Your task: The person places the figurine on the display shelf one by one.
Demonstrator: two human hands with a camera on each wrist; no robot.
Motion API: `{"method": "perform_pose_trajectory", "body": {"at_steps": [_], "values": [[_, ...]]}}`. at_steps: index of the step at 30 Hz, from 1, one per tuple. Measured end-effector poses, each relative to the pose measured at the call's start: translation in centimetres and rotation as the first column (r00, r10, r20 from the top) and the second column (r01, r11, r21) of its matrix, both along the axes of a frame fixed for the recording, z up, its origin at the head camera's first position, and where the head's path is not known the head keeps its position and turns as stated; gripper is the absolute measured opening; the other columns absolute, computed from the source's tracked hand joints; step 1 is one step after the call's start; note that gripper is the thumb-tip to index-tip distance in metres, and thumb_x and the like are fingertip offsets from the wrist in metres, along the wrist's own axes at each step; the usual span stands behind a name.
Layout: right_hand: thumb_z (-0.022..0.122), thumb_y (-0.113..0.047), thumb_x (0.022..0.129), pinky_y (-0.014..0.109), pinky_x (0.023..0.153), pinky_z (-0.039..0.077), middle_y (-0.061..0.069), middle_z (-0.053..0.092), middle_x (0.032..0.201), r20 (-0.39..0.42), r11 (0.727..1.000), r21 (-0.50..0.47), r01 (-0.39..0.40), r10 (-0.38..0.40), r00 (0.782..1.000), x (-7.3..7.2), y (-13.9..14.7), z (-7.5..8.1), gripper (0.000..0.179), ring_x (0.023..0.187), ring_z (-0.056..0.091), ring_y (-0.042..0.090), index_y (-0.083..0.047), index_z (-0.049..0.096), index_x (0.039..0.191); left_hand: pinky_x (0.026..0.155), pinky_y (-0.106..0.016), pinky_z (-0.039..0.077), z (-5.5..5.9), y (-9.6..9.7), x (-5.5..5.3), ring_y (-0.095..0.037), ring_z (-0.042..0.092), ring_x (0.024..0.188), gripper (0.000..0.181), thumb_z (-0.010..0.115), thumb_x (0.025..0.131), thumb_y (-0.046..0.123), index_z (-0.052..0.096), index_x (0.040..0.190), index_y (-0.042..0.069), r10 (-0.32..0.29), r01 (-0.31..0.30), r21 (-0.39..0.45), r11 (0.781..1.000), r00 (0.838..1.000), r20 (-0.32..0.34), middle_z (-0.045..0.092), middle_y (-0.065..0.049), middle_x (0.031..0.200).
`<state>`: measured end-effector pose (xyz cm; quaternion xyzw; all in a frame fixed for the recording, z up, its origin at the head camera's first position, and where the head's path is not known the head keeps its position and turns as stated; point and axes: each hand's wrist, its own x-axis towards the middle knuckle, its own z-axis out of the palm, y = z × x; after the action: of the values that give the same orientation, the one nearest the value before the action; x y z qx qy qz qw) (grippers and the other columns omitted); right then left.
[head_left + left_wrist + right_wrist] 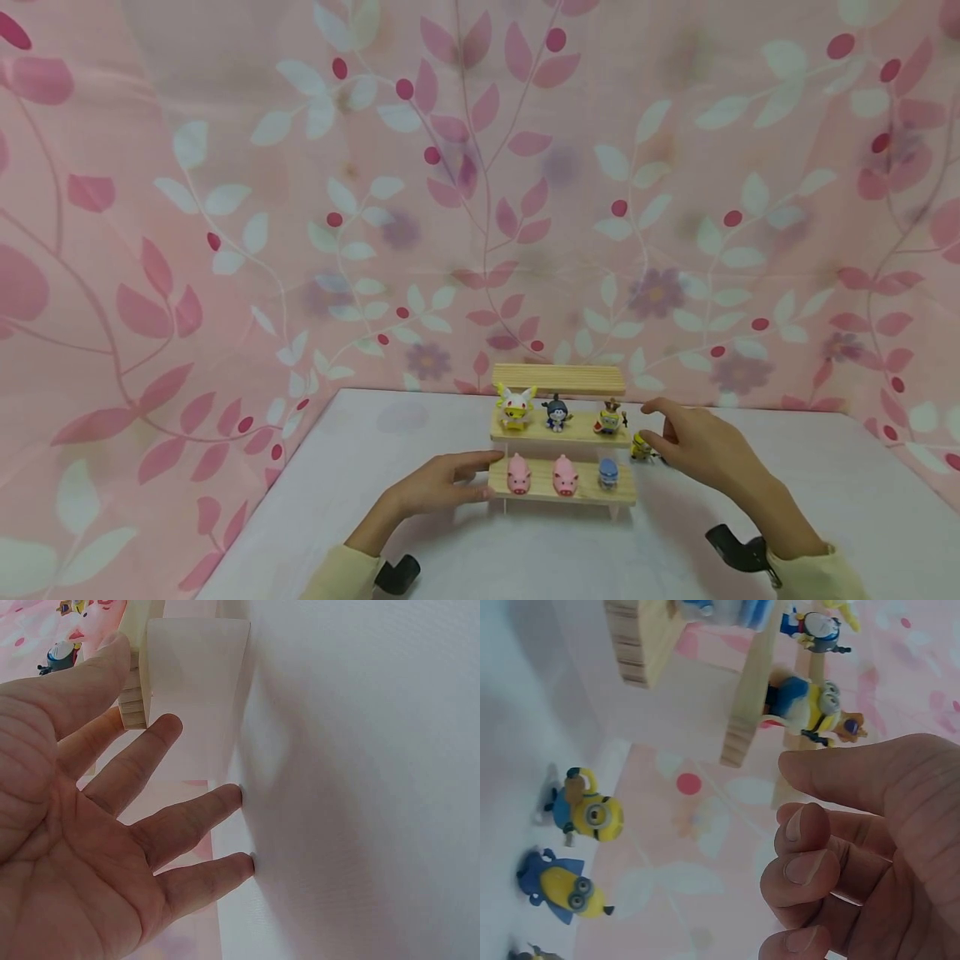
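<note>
A tiered wooden display stand (558,379) bears small figures. My left hand (447,483) is at the left end of its lowest board, fingers straight and spread; in the left wrist view the thumb lies against the board's end (133,705) and two fingertips reach the table. My right hand (708,446) hovers off the stand's right side with loosely bent fingers and holds nothing. Nearest it are the crowned minion figure (611,417) on the middle board and a yellow minion figure (641,447) on the table. In the right wrist view, another minion figure (566,886) stands there.
The middle board also carries a white-and-yellow horned figure (515,408) and a dark-haired figure (557,414). Two pink pigs (518,475) and a blue-capped figure (608,475) occupy the lowest board. A flowered pink cloth (480,208) hangs behind the white table (405,433).
</note>
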<state>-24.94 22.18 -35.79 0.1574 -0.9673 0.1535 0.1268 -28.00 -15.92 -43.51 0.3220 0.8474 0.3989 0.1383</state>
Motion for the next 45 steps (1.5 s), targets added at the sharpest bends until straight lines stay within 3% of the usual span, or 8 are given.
{"method": "perform_pose_trajectory", "body": {"at_steps": [11,28,45], "values": [[0.068,-0.028,0.084,0.028,0.044,0.036,-0.006,0.048,0.063,0.102,0.999,-0.014,0.031,-0.029,0.994,-1.5,0.5,-1.6,0.037,0.05,0.043,0.011,-0.012,0.057,0.115,0.096,-0.05,0.041,0.1,0.0,-0.1,-0.033,0.049,0.119,0.053,0.063,0.089,0.037,0.045,0.138,0.031,0.003,-0.003,0.007,1.0,1.0,0.004,0.045,0.007,0.139],[0.069,-0.023,0.083,0.029,0.045,0.038,-0.003,0.05,0.065,0.172,0.999,-0.012,0.049,-0.046,0.984,-3.9,0.8,-3.5,0.034,0.053,0.045,0.013,-0.008,0.058,0.111,0.095,-0.049,0.042,0.1,0.1,-0.1,-0.034,0.049,0.119,0.053,0.062,0.088,0.04,0.045,0.138,0.032,0.015,-0.015,-0.01,1.0,1.0,0.007,0.044,0.008,0.139],[0.072,-0.027,0.08,0.035,0.051,0.042,0.001,0.055,0.073,0.248,0.991,0.088,0.096,-0.116,0.962,-4.9,0.8,-4.5,0.04,0.063,0.049,0.017,-0.004,0.059,0.111,0.096,-0.047,0.042,-0.1,0.1,-0.2,-0.031,0.05,0.118,0.054,0.063,0.087,0.041,0.046,0.138,0.032,0.039,-0.039,-0.031,0.999,0.999,0.011,0.044,0.009,0.139]]}}
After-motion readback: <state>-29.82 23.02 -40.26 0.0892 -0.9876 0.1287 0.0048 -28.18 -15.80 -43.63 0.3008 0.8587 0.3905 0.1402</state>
